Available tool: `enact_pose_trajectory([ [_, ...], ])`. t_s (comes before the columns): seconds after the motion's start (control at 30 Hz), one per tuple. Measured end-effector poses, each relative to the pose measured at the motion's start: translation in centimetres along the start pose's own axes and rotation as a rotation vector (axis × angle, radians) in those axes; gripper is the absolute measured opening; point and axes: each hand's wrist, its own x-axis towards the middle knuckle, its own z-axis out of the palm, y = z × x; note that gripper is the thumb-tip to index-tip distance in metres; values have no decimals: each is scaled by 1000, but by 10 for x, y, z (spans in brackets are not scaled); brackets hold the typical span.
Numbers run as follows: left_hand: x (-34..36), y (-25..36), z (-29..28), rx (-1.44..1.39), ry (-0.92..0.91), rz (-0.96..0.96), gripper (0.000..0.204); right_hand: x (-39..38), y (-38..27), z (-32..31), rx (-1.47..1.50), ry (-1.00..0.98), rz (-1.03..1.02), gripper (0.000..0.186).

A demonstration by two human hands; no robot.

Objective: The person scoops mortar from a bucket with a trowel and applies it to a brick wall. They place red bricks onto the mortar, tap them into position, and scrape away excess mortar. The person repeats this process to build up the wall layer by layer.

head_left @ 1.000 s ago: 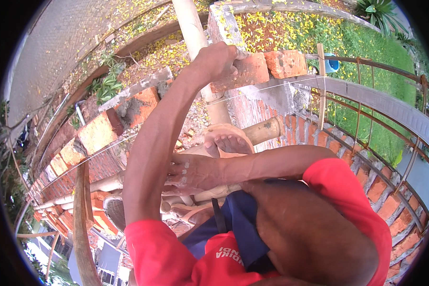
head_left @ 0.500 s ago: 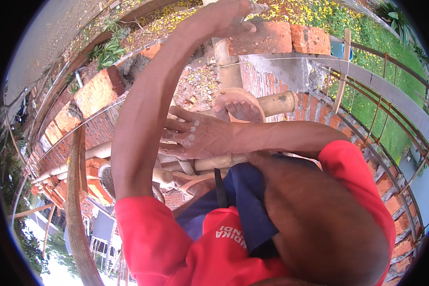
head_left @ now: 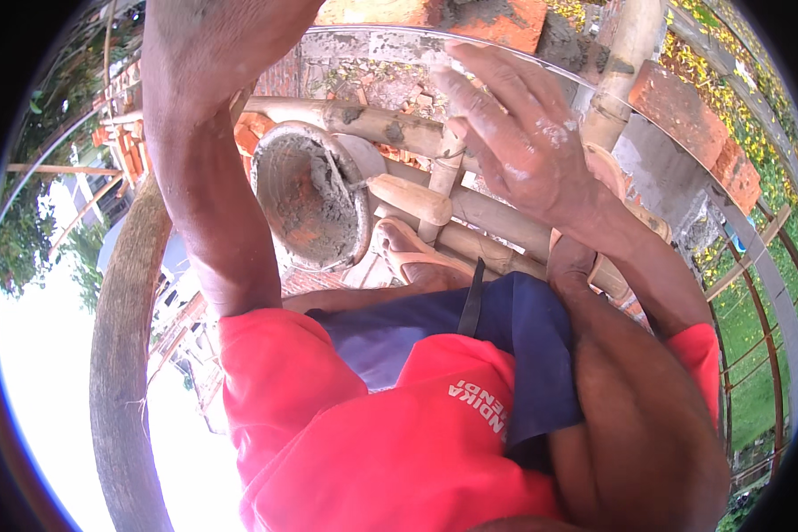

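My left forearm (head_left: 208, 204) reaches up past the top edge, with its hand out of the picture. My right hand (head_left: 523, 146) hangs over the bamboo poles, fingers apart and slightly curved, with grey smears on them. Its fingertips are near a taut string (head_left: 563, 71) along a row of mortared bricks (head_left: 492, 22); I cannot tell whether they touch it. Below and left of it is a bucket (head_left: 284, 204) containing wet grey mortar, with a wooden tool handle (head_left: 412, 197) sticking out over its rim.
My sandalled foot (head_left: 399, 248) rests among the bamboo scaffold poles (head_left: 505, 226). A brick wall course (head_left: 678, 115) with grey render runs down the right, beside rusty bars and grass. An upright timber pole (head_left: 124, 355) stands at the left, stacked bricks (head_left: 120, 142) behind it.
The view has swung toward the left, bringing the mortar bucket fully into sight. My left hand has left the brick's area and the picture. My right hand has risen toward the string.
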Motion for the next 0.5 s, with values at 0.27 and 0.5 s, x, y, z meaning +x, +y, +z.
enact_pose_trajectory([
  [0.27, -48, 76, -17, 243, -206, -515, 40, 22, -71, 18, 437, -746, 113, 20],
  [0.5, -42, 101, -10, 98, -93, -5, 32, -34, -1, -118, 615, -638, 344, 60],
])
